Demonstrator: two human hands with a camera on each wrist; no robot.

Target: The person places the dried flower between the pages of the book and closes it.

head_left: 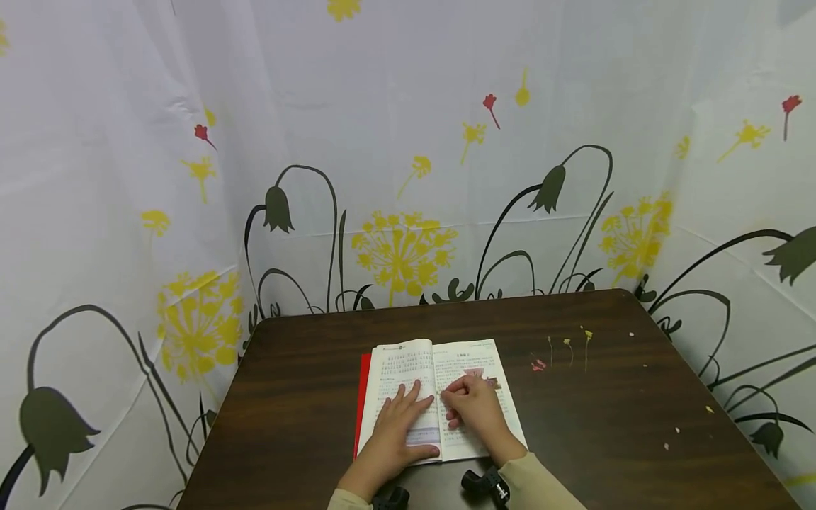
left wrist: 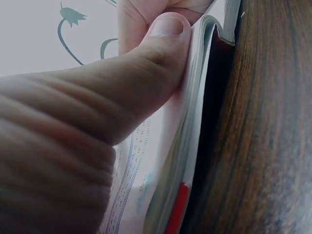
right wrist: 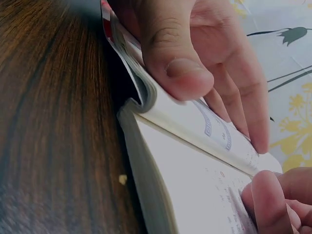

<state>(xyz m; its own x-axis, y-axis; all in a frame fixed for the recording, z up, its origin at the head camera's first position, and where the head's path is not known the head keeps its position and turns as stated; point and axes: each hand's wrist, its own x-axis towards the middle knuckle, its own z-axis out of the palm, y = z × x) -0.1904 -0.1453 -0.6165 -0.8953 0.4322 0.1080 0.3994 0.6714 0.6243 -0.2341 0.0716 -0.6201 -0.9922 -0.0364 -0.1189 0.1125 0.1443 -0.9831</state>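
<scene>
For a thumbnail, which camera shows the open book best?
The head view: both pages of the open book show, partly covered by the left hand and right hand. Left wrist shows an edge, some page; right wrist, the gutter close up.

White creased cloth backdrop printed with yellow, red, grey-green flowers hangs behind and along both sides of dark brown wood-grain worktop; dull sheen on surface.

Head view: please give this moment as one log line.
left hand: spread on left page; right hand: curled over right page; book: open on table
</scene>
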